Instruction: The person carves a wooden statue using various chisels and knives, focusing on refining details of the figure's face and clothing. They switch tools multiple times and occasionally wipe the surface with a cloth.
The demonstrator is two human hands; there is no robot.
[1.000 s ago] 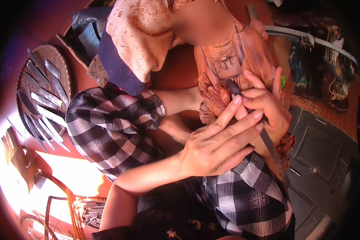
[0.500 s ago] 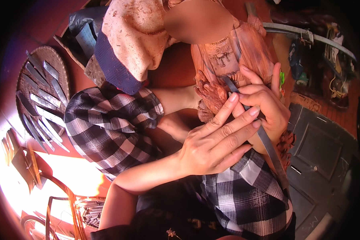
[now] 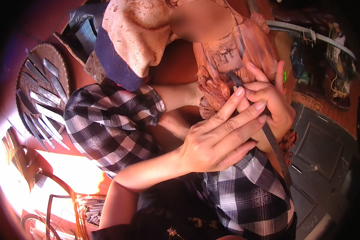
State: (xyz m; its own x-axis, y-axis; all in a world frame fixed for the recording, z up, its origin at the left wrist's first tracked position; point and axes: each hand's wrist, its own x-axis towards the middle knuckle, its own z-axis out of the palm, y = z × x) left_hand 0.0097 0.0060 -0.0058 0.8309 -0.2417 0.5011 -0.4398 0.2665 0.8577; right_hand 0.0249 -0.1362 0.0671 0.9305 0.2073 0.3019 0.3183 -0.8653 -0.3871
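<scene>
A carved reddish-brown wooden figure [image 3: 254,38], with robe-like folds and a carved hand [image 3: 215,90], lies tilted between my legs. Against it rests the tip of a long, flat, dark carving chisel [image 3: 276,150]. My right hand [image 3: 274,102] is wrapped around the chisel near its tip, its outer fingers spread on the wood. Over the shaft, my left hand [image 3: 220,142] presses with long, nearly straight fingers, its fingertips beside the right hand. The left thumb is hidden, and so is part of the shaft under the fingers.
To the left, a round woven tray [image 3: 54,50] holds several metal blades [image 3: 48,96]. Cream fabric [image 3: 132,24] with a dark blue band is strewn with wood shavings. A dark panelled surface [image 3: 320,152] lies right; small metal pieces [image 3: 94,210] are piled lower left.
Both hands and the chisel have shifted slightly right. The chisel's tip has moved a little up and right along the figure, which also sits slightly further right.
</scene>
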